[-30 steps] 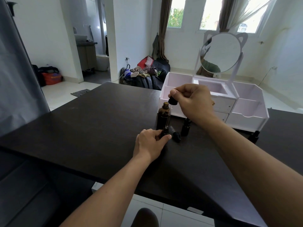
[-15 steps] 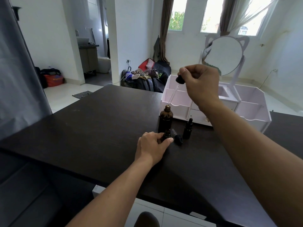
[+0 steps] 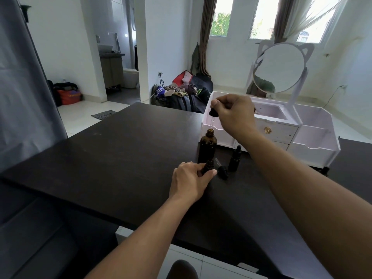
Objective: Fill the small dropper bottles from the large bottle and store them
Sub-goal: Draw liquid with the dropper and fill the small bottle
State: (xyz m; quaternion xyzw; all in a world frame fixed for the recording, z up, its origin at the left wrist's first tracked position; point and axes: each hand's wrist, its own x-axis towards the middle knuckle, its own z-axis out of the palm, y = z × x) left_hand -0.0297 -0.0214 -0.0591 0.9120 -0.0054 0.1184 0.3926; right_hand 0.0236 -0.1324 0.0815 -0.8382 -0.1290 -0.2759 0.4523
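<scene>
Dropper bottles: one small bottle is gripped by the left hand on the table, the right hand pinches the dropper above the large bottle, and drops may spill if the tip misses the narrow neck.

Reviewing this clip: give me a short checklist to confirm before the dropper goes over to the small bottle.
1. Right hand pinches dropper: ok.
2. Pipette tip clear of large bottle: cannot tell.
3. Liquid in pipette: cannot tell.
4. Left hand steadies small bottle, upright: ok.
5. Small bottle uncapped: ok; loose cap lies beside it.
6. Capped bottle stands apart: ok.
</scene>
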